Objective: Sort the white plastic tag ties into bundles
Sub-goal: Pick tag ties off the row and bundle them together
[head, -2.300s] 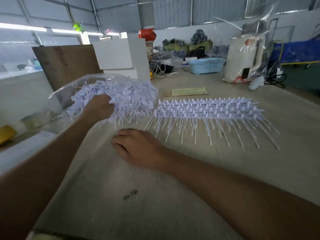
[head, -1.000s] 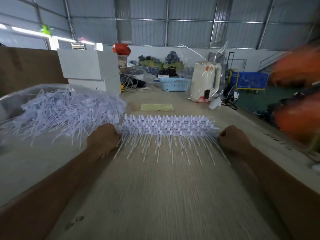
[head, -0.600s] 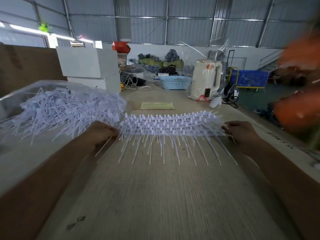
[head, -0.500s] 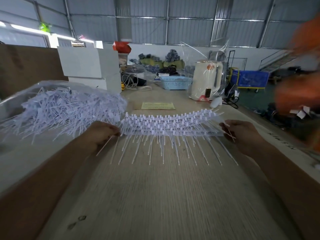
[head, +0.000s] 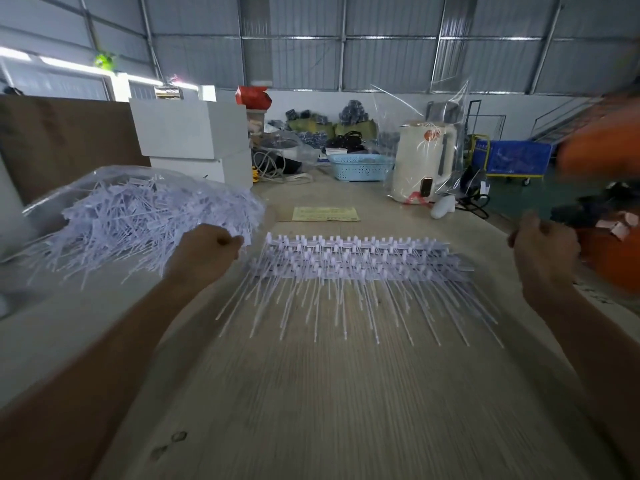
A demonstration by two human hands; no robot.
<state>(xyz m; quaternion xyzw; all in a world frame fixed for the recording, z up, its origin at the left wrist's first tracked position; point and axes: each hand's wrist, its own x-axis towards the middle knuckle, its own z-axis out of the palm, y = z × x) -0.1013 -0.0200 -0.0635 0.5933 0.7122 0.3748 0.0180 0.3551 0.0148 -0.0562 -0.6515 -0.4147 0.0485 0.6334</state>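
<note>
Both hands are seen raised above the desk [head: 329, 393], one at each end of the row of tag ties [head: 360, 268]. The left hand [head: 204, 252] is clenched into a fist just beside the row's left end; nothing can be made out inside it. The right hand [head: 543, 251] is likewise curled, held beyond the row's right end and apart from it; whether anything thin is pinched between its fingers cannot be told.

The row of tag ties is laid flat on the desk, its long axis running from left to right across the view. The square heads are lined up along the far edge, and the thin tails are pointed toward the person, fanned slightly outward at both ends.

To the left, a loose heap of ties [head: 149, 220] is piled in all directions, partly covered by a clear plastic bag [head: 69, 192]. Beyond the row, a yellow paper slip [head: 325, 214] is laid flat. Farther back, white boxes [head: 194, 133], a blue basket [head: 360, 167] and a cream kettle [head: 422, 161] wrapped in clear film are seen on the desk.
</note>
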